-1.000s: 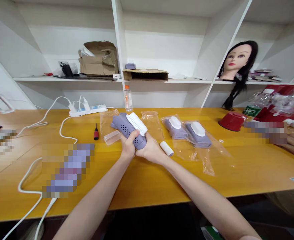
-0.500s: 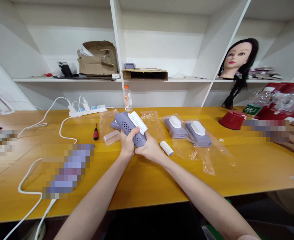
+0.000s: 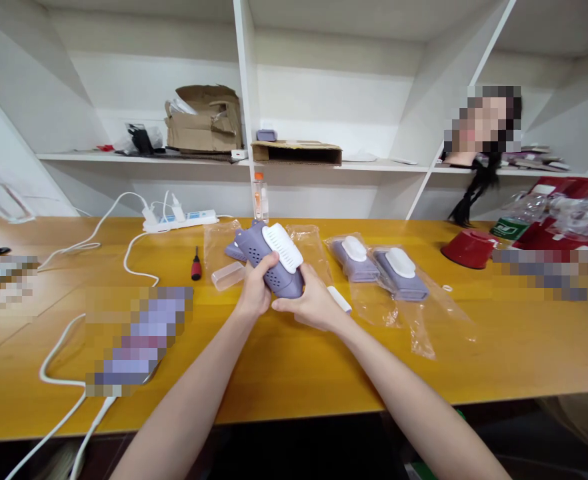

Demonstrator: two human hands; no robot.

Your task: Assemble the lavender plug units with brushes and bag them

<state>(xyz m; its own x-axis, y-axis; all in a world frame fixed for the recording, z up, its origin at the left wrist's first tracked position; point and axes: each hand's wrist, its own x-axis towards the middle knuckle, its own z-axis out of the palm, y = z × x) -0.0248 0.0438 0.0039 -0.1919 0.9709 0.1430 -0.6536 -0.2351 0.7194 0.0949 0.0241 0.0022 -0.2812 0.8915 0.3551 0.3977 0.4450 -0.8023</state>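
Note:
A purple device with a white ridged, comb-like pad (image 3: 283,248) and rows of round holes in its side is held tilted above the table. My left hand (image 3: 257,287) is closed around its lower left side, thumb lying across the holes. At its lower right end, my right hand (image 3: 311,300) grips with the thumb underneath and fingers along the far side, partly hidden. Just behind my right hand lies a white cylinder (image 3: 340,300), partly covered by it. A clear plastic cover (image 3: 227,276) rests left of the device, near another purple piece (image 3: 235,251).
Two similar purple devices with white oval tops, one (image 3: 357,259) beside the other (image 3: 401,275), lie on clear plastic bags. A screwdriver (image 3: 196,265), a power strip (image 3: 189,220) and a cabled, blurred phone-like slab (image 3: 144,337) are to the left. A red container (image 3: 467,249) stands right.
The device has turned slightly in my hands, so the white pad faces me more. My right hand has shifted along its end and now covers more of the white cylinder. The person's hand at right has left view.

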